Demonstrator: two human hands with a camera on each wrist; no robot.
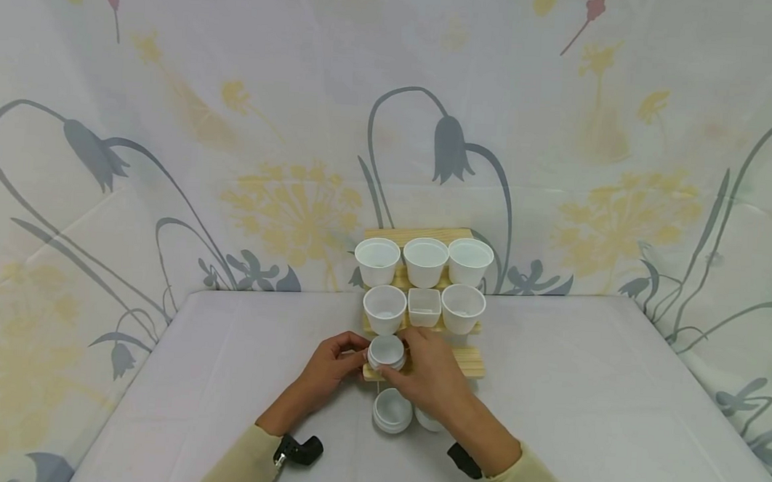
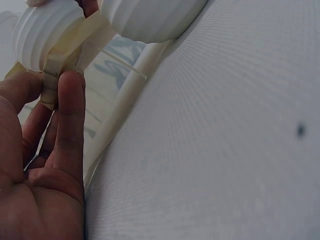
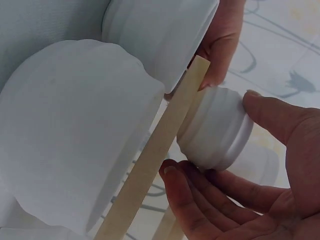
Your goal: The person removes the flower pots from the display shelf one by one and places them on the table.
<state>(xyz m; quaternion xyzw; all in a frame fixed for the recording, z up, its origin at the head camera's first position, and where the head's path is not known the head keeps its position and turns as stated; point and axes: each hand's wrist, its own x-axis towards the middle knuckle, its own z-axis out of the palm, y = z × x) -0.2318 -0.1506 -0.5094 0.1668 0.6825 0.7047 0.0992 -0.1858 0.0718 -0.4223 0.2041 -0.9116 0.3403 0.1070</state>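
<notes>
A tiered wooden rack (image 1: 468, 363) carries white pots on its steps. My right hand (image 1: 434, 374) holds a small white ribbed pot (image 1: 387, 349) at the left end of the lowest step, thumb on its rim and fingers around its far side. At that same end, my left hand (image 1: 330, 369) pinches the slat's end (image 2: 50, 82) between thumb and fingers, close beside the pot. In the right wrist view the held pot (image 3: 215, 127) sits against the wooden slat (image 3: 155, 145).
Two more white pots stand on the table in front of the rack, one at the left (image 1: 392, 412) and one partly behind my right wrist (image 1: 427, 420). Higher steps hold several round white cups (image 1: 425, 265) and a square one (image 1: 425, 308). A flower-patterned cloth (image 1: 287, 119) hangs behind.
</notes>
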